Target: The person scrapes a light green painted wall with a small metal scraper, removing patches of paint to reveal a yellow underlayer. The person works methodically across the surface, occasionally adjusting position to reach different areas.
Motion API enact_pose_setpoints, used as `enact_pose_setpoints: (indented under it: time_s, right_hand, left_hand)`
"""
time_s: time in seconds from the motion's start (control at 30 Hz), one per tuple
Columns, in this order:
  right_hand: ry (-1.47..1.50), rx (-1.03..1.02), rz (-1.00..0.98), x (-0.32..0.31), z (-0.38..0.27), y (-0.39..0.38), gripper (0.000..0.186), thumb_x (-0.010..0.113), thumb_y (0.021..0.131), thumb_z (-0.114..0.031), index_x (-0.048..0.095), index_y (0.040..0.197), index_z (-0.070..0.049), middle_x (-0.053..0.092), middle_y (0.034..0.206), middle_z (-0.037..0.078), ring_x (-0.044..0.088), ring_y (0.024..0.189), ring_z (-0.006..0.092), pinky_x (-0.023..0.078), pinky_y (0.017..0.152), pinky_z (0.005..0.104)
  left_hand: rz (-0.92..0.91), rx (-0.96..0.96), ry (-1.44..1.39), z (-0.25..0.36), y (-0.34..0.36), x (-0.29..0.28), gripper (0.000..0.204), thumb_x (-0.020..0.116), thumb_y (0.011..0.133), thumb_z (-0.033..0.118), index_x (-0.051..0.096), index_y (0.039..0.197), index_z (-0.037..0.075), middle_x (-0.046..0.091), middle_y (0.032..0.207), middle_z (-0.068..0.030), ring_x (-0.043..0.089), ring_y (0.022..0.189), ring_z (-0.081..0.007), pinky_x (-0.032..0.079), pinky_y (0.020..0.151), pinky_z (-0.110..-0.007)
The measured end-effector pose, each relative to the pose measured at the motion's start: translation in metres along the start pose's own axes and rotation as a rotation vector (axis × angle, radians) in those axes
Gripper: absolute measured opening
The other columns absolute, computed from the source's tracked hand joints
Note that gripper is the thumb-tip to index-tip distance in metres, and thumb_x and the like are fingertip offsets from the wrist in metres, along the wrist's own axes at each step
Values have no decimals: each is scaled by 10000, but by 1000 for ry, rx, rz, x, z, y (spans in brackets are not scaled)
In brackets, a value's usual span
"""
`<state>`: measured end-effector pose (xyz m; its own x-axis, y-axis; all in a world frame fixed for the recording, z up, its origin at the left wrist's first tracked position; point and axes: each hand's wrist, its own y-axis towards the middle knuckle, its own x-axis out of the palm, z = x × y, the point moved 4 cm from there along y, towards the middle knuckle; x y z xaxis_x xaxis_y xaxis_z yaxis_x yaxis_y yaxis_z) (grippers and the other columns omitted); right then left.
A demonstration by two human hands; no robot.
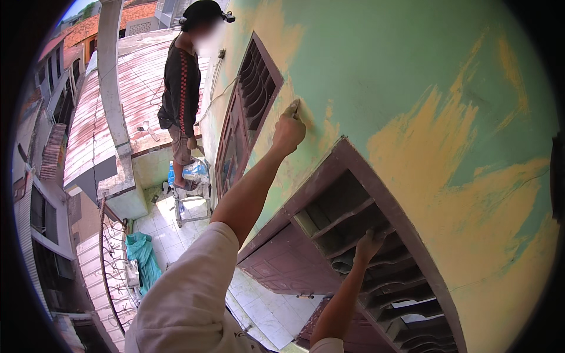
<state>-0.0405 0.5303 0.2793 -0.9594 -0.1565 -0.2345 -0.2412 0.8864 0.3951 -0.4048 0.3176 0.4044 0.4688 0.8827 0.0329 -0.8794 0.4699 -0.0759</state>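
Observation:
My left hand [288, 129] is raised to the green and yellow patchy wall [424, 65], with its fingers curled and pressed together at the surface. Whether something small is pinched at the fingertips, I cannot make out. Lower down, my right hand [368, 246] is closed around a dusty slat of the vent [400, 270] above a door. The brown frame [382, 191] of that vent runs between my two hands. Yellow patches with ragged edges lie across the green paint.
Another person [181, 88] stands on a step stool [194, 197] by a second brown vented window [250, 100]. A brown door [288, 259] is below me, over a white tiled floor [156, 220]. A teal cloth [142, 259] hangs near a metal railing [105, 265].

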Motion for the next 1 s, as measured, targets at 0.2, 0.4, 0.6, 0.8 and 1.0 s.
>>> enact_pose_setpoints:
  time_s: [0.2,0.4,0.6,0.8,1.0]
  right_hand:
    - [-55,-107,30,-19,27,7,706,554,1047,-91,265,1646,147,341,1702,352,330,1602,456,243,1340,477]
    - [-148,-202,118,0,-5,1,712,576,1073,-140,267,1655,130,301,1727,342,270,1631,447,190,1359,473]
    - [-97,-119,83,8,-8,-2,714,554,1052,-95,258,1667,115,285,1744,321,260,1644,418,176,1362,462]
    - [-39,-54,97,2,20,3,725,531,1005,-27,266,1664,117,330,1721,333,311,1623,422,206,1346,453]
    - [-2,-195,219,-10,12,4,620,532,958,-5,443,1556,131,586,1530,267,599,1362,384,422,1193,458]
  left_hand:
    - [1,94,-5,8,-17,11,509,461,1123,226,522,1626,178,642,1493,-270,643,1358,-443,539,1091,-506]
    - [102,444,215,-34,-1,16,509,433,1125,240,534,1620,177,715,1348,-299,724,1183,-464,585,957,-533]
    - [76,299,229,-39,4,4,488,472,1118,258,555,1595,191,717,1319,-314,701,1195,-511,549,987,-601]
    - [103,400,304,-30,2,-8,453,463,1129,245,569,1566,187,761,1096,-319,723,1025,-544,547,923,-630]
    - [18,590,322,-66,-5,6,438,485,1144,249,570,1572,218,771,1033,-305,763,921,-484,581,823,-598]
